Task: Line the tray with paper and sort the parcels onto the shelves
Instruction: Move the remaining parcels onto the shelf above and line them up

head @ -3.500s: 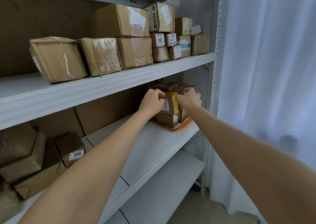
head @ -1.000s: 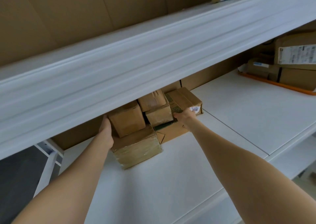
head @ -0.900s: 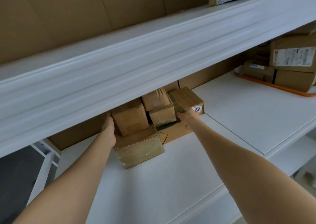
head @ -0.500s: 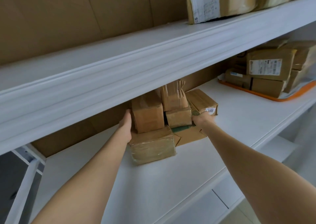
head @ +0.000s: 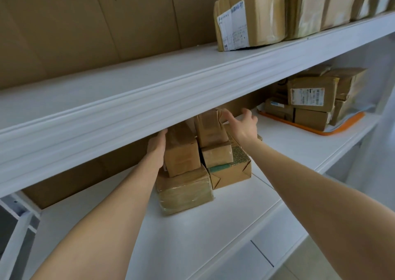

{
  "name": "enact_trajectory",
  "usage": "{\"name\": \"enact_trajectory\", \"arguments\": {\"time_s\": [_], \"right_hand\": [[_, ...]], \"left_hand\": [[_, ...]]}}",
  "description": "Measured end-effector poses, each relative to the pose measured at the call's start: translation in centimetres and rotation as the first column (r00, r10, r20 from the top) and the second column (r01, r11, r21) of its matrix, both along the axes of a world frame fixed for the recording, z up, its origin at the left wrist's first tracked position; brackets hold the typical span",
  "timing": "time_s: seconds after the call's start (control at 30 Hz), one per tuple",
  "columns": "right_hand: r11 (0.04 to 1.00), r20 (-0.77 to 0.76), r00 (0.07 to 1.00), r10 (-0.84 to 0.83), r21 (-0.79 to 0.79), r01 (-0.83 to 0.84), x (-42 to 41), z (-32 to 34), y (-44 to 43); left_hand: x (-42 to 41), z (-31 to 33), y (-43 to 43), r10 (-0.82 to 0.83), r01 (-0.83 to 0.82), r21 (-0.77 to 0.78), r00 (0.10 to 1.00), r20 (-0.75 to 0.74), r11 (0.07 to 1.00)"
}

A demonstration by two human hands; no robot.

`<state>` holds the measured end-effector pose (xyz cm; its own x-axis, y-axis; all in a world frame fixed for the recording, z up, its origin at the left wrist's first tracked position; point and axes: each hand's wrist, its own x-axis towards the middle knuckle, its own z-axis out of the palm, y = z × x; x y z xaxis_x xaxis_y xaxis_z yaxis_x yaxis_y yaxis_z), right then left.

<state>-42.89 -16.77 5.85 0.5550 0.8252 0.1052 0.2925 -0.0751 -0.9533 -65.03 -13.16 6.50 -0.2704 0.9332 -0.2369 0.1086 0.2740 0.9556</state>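
On the middle shelf, the pile of parcels is flanked by the left hand laid flat on the side of a box and the right hand spread loose at the top parcel, nothing gripped; probably light, stiff cardboard, best taken by opposite sides.

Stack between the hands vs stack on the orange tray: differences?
The hand stack sits directly on the white shelf; the tray stack sits on the orange tray. The left hand and right hand touch the hand stack; nothing touches the tray stack. The tray stack shows a large white label; the hand stack, green print. Both are brown parcels on one shelf.
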Motion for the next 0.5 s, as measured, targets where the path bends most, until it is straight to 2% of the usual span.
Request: {"name": "enact_trajectory", "arguments": {"time_s": [0.07, 0.13, 0.23, 0.33, 0.5], "right_hand": [[0.997, 0.129, 0.990, 0.051, 0.058, -0.058, -1.3, 1.7, 0.1], [0.991, 0.304, 0.948, 0.089, 0.067, -0.114, -2.9, 2.9, 0.6], [0.989, 0.488, 0.861, 0.144, -0.049, -0.137, -4.9, 3.6, 1.4], [0.989, 0.533, 0.836, 0.134, -0.130, -0.075, -5.5, 3.4, 1.9], [0.991, 0.519, 0.853, 0.046, -0.129, 0.025, -4.5, 3.7, 1.7]], "left_hand": [[0.7, 0.3, 0.0, -0.054, 0.068, 0.072, 0.981, -0.184, 0.995], [1.4, 0.4, -0.3, -0.099, 0.151, 0.100, 0.909, -0.404, 0.983], [2.1, 0.4, -0.5, -0.153, 0.216, 0.042, 0.805, -0.573, 0.975], [2.2, 0.6, -0.6, -0.171, 0.229, 0.000, 0.730, -0.661, 0.974], [2.7, 0.9, -0.8, -0.159, 0.178, -0.058, 0.634, -0.757, 0.982]]}}
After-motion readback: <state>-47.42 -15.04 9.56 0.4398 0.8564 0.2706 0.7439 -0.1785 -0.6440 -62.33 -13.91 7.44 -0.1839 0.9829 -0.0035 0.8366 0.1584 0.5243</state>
